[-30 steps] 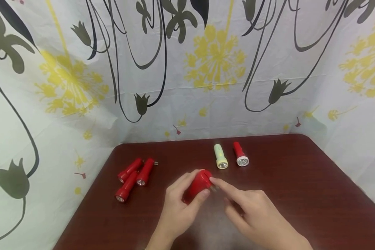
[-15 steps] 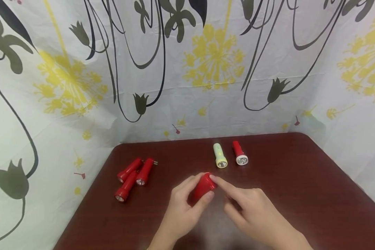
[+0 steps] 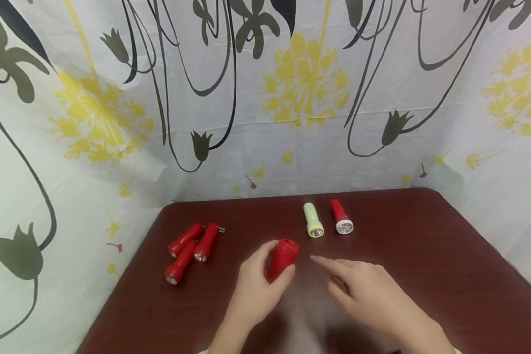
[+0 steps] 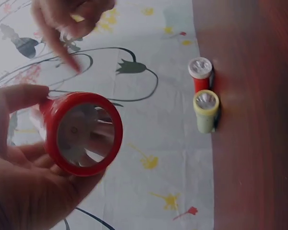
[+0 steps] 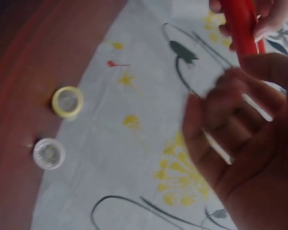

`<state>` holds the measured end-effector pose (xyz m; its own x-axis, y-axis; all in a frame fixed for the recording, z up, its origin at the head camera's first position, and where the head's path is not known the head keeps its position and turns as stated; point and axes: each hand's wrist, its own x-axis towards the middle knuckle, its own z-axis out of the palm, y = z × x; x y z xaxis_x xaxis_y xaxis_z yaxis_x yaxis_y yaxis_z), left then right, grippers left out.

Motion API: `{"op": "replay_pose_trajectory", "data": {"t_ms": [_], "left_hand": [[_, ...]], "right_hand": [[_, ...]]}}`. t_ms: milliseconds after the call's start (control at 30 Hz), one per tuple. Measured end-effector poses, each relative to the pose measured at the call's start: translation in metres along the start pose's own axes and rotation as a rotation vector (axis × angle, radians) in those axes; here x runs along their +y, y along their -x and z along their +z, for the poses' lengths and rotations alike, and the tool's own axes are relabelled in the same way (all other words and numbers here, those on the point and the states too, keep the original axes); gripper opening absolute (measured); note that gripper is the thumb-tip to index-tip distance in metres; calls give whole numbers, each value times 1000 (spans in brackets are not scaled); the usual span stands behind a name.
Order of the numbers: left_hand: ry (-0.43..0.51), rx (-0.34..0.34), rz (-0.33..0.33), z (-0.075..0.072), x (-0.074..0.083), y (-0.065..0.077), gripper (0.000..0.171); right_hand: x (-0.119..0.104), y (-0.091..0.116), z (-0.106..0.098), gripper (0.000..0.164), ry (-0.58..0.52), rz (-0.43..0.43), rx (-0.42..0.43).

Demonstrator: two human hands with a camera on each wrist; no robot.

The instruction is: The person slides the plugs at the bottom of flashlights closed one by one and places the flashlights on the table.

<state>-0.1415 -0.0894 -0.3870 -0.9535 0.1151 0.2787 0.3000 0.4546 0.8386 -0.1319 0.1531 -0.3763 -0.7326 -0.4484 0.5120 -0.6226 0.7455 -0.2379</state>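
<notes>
My left hand (image 3: 258, 285) grips a red flashlight (image 3: 283, 256) above the table, thumb on the near side. Its tail end faces up in the head view, with no prongs showing there. In the left wrist view the round lens and red rim (image 4: 116, 139) face the camera. My right hand (image 3: 363, 290) is just to the right, apart from the flashlight; its index finger points toward it, the other fingers are loosely bent, and it holds nothing.
Several red flashlights (image 3: 180, 265) lie together at the table's left, one with metal prongs out. A pale green flashlight (image 3: 311, 216) and a red one with a white head (image 3: 339, 211) lie at the back. A patterned sheet (image 3: 265, 162) hangs behind the dark red table (image 3: 407, 236).
The metal prongs at the held flashlight's tail, visible a second ago, no longer show. My right index finger has come off the flashlight and moved right. The left hand keeps its grip.
</notes>
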Motion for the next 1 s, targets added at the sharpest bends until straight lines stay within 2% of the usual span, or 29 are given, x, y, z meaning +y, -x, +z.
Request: {"op": "replay_pose_trajectory", "data": {"t_ms": [100, 200, 300, 400, 500, 600, 767, 900, 1000], "left_hand": [[-53, 13, -137, -1, -5, -4, 59], [-96, 27, -236, -1, -11, -7, 64], [-123, 36, -284, 0, -16, -8, 66], [-113, 30, -296, 0, -21, -9, 67], [-52, -3, -292, 0, -25, -9, 69], [74, -49, -291, -1, -29, -8, 70], [261, -90, -351, -4, -31, -7, 70], [326, -103, -383, -5, -27, -8, 69], [328, -109, -376, -5, -27, -9, 70]], "right_hand": [[9, 5, 6, 40, 51, 90, -141], [22, 8, 12, 34, 89, 147, -234], [34, 9, 15, 32, 103, 199, -288], [42, 10, 15, 32, 103, 230, -305], [46, 11, 13, 32, 89, 254, -321], [46, 12, 12, 32, 79, 267, -339], [46, 12, 13, 32, 69, 257, -341], [45, 12, 12, 33, 61, 253, -349], [44, 10, 11, 33, 63, 249, -352]]}}
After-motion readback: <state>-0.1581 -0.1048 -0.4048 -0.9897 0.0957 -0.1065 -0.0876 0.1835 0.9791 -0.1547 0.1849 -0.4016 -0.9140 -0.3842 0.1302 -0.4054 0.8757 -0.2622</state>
